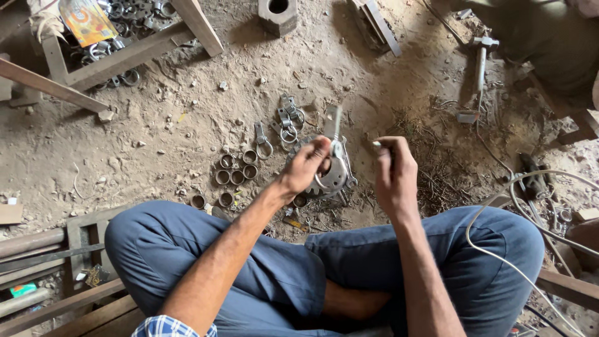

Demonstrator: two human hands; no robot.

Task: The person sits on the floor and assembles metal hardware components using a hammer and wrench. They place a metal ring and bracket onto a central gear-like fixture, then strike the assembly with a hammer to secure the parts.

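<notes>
I sit cross-legged in blue trousers on a dirt floor. My left hand (pixel 308 166) grips a metal piece (pixel 335 168), a ring clamp with a flat strip sticking up, held above the ground. My right hand (pixel 394 175) is closed around a thin pale stick (pixel 377 145), whose tip shows just right of the metal piece. On the ground beyond my hands lie several short metal rings (pixel 236 170) and several welded ring clamps (pixel 286 125).
A wooden frame (pixel 134 53) with more metal rings inside sits at the far left. A hammer (pixel 481 59) lies at the far right, a metal block with a hole (pixel 277 14) at the top. A white cable (pixel 499 249) crosses my right knee. Wooden planks lie at the lower left.
</notes>
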